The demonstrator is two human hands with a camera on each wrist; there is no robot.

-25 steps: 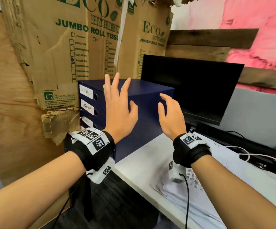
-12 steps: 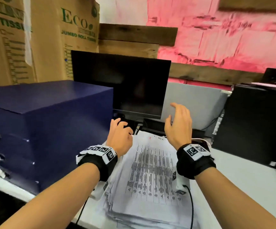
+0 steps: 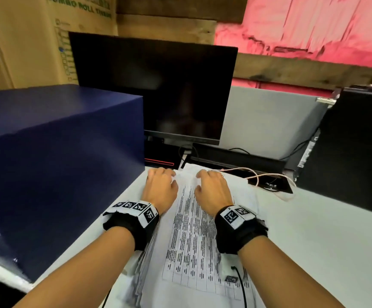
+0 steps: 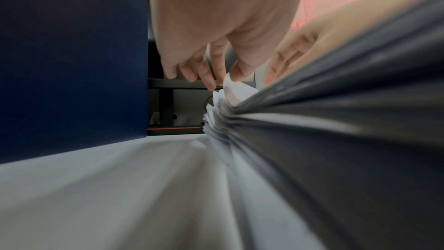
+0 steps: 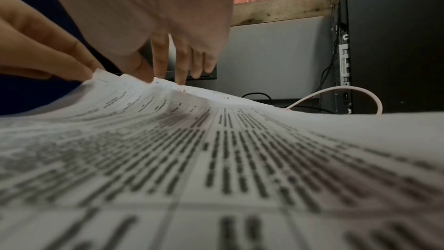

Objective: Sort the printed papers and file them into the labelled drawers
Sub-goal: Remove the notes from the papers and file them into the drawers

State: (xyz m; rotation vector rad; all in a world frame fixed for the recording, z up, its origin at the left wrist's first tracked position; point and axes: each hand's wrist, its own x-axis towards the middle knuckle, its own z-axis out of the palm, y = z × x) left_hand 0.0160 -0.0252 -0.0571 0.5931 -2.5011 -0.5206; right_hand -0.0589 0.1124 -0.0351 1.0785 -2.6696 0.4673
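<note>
**Peeling the top sheet off the paper stack**

Starting at the near edge of the white worktop, the stack of printed papers runs away from the viewer, its left edge fanned and uneven, a printed table showing on the top sheet. Both forearms reach out over it, each wrist in a black band with coded tags. Further along, the left hand sits at the stack's far-left corner, and the left wrist view shows its fingers curled down with the thumb pinching a lifted corner of the top sheet. Just beside it, the right hand has its fingers spread and pointing down, tips pressing the far end of the same page, which bows up a little beneath them; nothing is gripped there. To the left stands the blue drawer unit, only its top and side visible from here, so the labels can't be read. Beyond the hands, a pale cable loops at the stack's far-right corner, then a dark monitor, and a black computer case to the far right.

Trouble spots, as I read it: that pinch may catch two sheets instead of one, since the corners are splayed close together. A quick pull could crease the bowed page, or drag the loose stack towards the near edge, where it already overhangs.
</note>
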